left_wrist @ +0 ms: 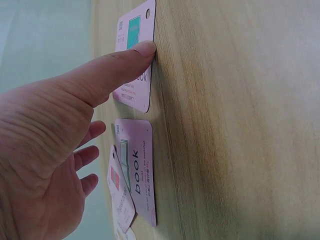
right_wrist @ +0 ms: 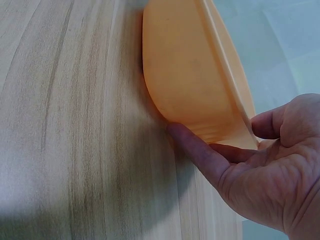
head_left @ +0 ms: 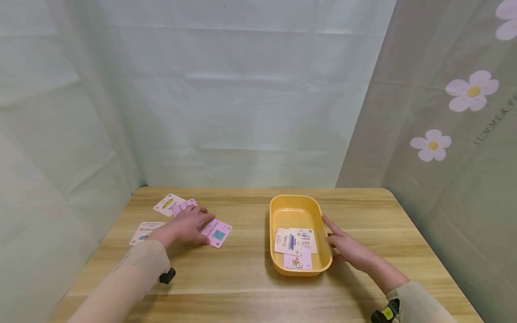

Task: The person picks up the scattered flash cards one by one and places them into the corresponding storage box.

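Note:
My left hand (head_left: 186,226) is over a group of pink word cards at the left of the table. In the left wrist view its thumb (left_wrist: 127,67) lies across the edge of a pink card (left_wrist: 140,27) with a teal picture, and the other fingers are loosely bent. Below that lies a pink "book" card (left_wrist: 141,170), overlapping another pink card (left_wrist: 120,190). My right hand (head_left: 350,249) grips the right side of a yellow tray (head_left: 276,211), thumb against the outer wall, another fingertip at the rim. In the tray lie a "ferry" card (head_left: 282,240) and two others.
A white card with a yellow picture (head_left: 166,204) lies at the back left, and another white card (head_left: 142,229) nearer the left edge. Pale curtains (head_left: 250,112) hang behind and beside the wooden table (head_left: 238,291).

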A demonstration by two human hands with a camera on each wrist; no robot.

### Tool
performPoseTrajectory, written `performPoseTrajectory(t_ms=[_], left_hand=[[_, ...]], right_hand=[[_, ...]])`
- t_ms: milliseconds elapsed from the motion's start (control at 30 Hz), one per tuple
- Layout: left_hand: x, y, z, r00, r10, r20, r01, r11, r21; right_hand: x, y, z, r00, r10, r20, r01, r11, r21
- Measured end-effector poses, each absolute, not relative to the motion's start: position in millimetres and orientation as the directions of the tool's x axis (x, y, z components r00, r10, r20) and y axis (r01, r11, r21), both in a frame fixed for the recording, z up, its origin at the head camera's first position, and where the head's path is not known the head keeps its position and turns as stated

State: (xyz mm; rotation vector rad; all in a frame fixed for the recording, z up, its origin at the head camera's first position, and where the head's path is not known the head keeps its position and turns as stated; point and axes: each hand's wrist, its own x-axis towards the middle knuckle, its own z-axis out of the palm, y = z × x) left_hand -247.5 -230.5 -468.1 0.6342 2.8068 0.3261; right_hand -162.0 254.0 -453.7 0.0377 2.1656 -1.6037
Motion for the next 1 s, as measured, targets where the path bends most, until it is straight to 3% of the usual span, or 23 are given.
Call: performPoseTrajectory(t_ms=[600,1000], left_hand=[[-248.6,-230.8,-469.5,-0.889,0.44,-0.13,0.39,0.873,0.292],[-247.4,-226.0,-469.3,-0.916,0.36,-0.178,0.265,0.875,0.404]], right_hand=[[-161.1,252.4,-454.1,-0.907,-0.218,-0.361,0.275,0.341,-0.899],[-161.8,251.8,-453.9,-0.905,-0.216,-0.366,0.283,0.335,-0.899]])
